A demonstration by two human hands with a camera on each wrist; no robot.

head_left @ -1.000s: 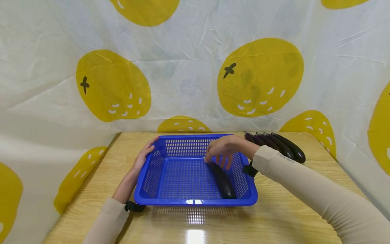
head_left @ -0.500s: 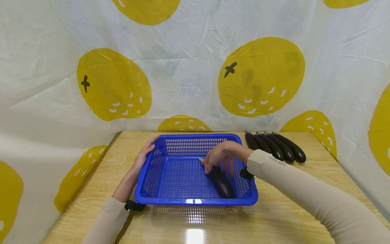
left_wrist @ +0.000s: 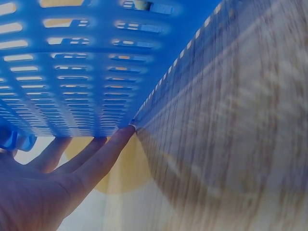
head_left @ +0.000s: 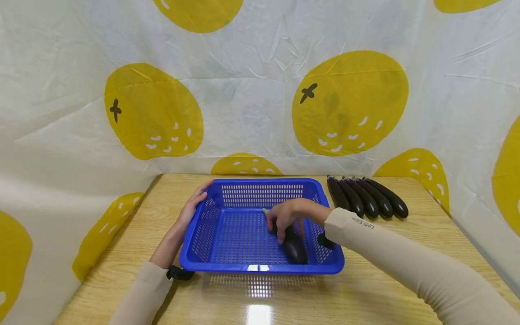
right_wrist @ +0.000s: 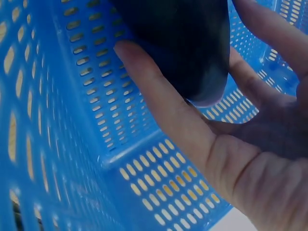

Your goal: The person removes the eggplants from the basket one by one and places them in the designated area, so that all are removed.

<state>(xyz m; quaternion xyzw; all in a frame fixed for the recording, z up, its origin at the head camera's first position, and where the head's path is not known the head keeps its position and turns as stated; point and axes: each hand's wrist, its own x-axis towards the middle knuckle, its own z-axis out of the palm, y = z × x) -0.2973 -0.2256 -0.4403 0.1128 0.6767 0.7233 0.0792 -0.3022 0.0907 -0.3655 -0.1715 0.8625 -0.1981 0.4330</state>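
Note:
A blue perforated plastic basket stands on the wooden table, one dark eggplant lying in its right half. My right hand reaches in over the right rim and grips this eggplant, thumb on one side and fingers on the other, as the right wrist view shows; its greenish stem tip pokes out past the fingers. Along the basket's left side rests my left hand, its straight fingers touching the outer wall in the left wrist view.
To the right of the basket, several more eggplants lie side by side on the table. A white cloth printed with yellow fruit hangs behind and at the sides.
My right hand has come down and nearer along the eggplant, from its stem end to its body. The eggplant has shifted slightly left. My left hand stays at the basket.

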